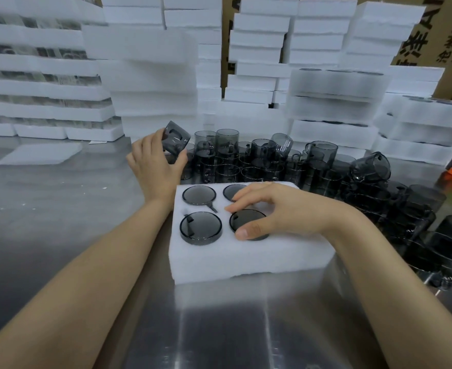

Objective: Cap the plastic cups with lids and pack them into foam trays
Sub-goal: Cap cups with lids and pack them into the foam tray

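left hand [154, 166]: cup [175, 138], axis apparently tilted | right hand [275, 209]: grips lid [242, 219], flat

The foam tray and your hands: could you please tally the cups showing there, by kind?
Capped cups in the foam tray: 4, the right hand gripping one
Cup in the left hand: 1
Total: 5
The right hand may hide more.

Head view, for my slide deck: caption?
Left hand grips a smoky grey plastic cup; right hand grips a lidded cup in the white foam tray.
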### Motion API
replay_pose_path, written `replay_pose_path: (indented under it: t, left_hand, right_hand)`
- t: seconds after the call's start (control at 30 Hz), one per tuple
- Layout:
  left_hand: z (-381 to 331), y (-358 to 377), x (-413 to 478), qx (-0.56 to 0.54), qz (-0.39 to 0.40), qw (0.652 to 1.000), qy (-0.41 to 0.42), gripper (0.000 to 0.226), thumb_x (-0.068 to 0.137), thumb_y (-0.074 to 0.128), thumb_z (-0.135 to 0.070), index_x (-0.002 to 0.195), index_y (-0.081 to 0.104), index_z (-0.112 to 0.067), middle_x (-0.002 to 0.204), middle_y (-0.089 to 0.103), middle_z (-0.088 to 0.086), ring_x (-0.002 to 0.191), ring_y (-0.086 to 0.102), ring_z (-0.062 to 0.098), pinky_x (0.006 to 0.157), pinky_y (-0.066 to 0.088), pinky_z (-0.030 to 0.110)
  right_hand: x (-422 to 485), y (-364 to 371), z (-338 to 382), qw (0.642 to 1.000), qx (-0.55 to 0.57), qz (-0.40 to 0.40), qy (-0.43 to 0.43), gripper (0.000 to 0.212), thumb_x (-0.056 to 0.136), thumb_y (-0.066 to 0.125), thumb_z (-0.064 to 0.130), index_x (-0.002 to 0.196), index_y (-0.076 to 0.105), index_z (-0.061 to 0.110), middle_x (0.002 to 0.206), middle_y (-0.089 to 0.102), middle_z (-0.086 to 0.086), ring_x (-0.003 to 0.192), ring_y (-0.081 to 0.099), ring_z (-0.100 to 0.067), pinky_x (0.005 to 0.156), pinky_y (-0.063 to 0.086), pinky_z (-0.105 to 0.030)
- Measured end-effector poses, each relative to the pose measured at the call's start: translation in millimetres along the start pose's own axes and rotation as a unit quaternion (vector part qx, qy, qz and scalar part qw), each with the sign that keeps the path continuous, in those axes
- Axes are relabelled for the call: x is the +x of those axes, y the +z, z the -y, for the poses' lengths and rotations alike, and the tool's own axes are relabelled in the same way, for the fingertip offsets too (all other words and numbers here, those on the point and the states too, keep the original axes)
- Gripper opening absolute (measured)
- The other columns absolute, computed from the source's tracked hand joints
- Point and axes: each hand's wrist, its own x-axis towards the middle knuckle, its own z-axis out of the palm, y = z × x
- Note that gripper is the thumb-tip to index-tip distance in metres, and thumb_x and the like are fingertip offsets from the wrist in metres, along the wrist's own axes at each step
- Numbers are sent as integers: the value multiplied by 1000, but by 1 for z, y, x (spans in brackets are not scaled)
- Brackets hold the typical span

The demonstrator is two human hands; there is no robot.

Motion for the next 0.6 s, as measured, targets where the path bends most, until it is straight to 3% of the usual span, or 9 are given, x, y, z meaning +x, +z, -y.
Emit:
replay_pose_path:
  t: [0.1,0.23,0.3,0.4,0.5,0.6]
  left_hand:
    - [-3,-17,-9,-16,8,1000,22,54,79,71,-35,127,57,-15,119,61,4,114,45,29,89,24,33]
    - [-10,-41,-22,-52,9,997,62,50,76,74,-22,123,59,-17,118,59,3,112,41,22,87,22,25]
    - [-12,-52,-26,-88,-12,995,50,49,76,74,-17,123,58,-17,119,58,4,111,41,20,90,22,21]
    - [-16,-64,-24,-126,-42,989,57,47,78,73,-17,124,59,-15,116,58,5,109,43,21,94,25,20]
    - [-27,-72,-16,-110,-60,980,152,44,78,73,-16,121,63,-12,111,61,9,105,42,22,92,31,28]
    - [-42,-77,-13,-99,-65,946,303,35,78,75,-12,113,68,-13,105,67,7,102,48,24,85,37,35]
  right_hand:
    - [0,-1,0,1000,0,4,-6,48,57,73,60,104,67,49,113,47,46,106,32,35,83,24,9]
    - [1,1,-1,1000,29,-13,1,49,58,69,66,104,68,48,115,56,39,113,46,19,97,33,-14]
    - [3,4,-2,995,83,-60,-4,41,68,70,58,105,69,42,111,65,28,108,56,10,100,38,-21]
    - [9,10,-2,978,112,-177,-16,35,85,70,32,119,61,34,102,69,15,92,64,-2,88,45,-21]
    - [13,14,-1,958,119,-259,-36,52,89,66,21,137,48,30,112,62,9,87,63,-9,81,46,-20]
    - [14,15,0,943,149,-288,-75,64,89,66,19,143,36,36,125,55,11,99,63,-4,86,51,-23]
